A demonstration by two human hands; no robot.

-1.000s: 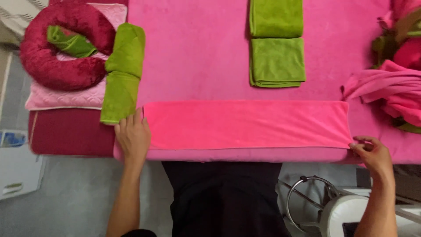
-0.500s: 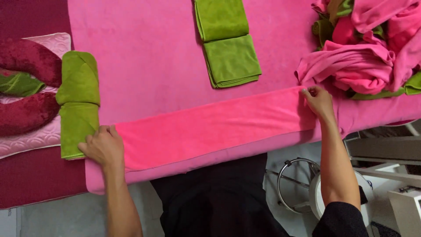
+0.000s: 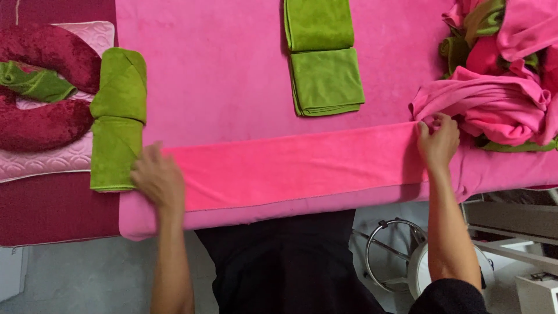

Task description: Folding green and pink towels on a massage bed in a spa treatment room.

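A long pink towel [image 3: 296,166], folded into a narrow strip, lies along the near edge of a pink-covered table [image 3: 232,75]. My left hand [image 3: 158,177] rests on the strip's left end, blurred, fingers spread toward a green rolled towel [image 3: 118,119]. My right hand [image 3: 437,141] pinches the strip's right end, close against a heap of pink and green towels [image 3: 494,87].
Two folded green towels [image 3: 322,58] lie at the table's far middle. At the left sits a dark red ring cushion [image 3: 43,90] on a pale pink quilted pad [image 3: 52,160], with green cloth inside. A round stool [image 3: 407,261] stands beside my legs.
My right hand went from the near right corner up to the strip's far right corner by the heap. My left hand shifted slightly on the left end. The view swung sideways.
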